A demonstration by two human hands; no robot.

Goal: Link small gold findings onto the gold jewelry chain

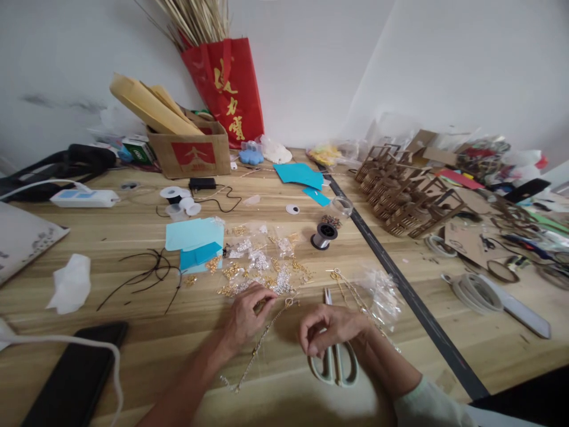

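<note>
My left hand point(249, 315) rests at the front edge of a spread of gold and silver beads point(258, 264), thumb and forefinger pinched together; what they hold is too small to make out. Just right of these fingertips begins a thin chain necklace point(254, 354) with a ring at its upper end, running down toward me. My right hand point(331, 330) is curled with fingertips pressed together, over a pair of scissors point(329, 367) with pale handles. Anything in its fingers cannot be seen. A second chain point(355, 293) passes behind the right wrist.
A spool of wire point(324, 236) and a jar of beads point(338, 212) stand beyond the hands. Small plastic bags point(382, 293) lie at right, near a dark strip point(409, 302). Blue cards point(195, 237), black cord point(153, 273) and a phone point(75, 376) are at left.
</note>
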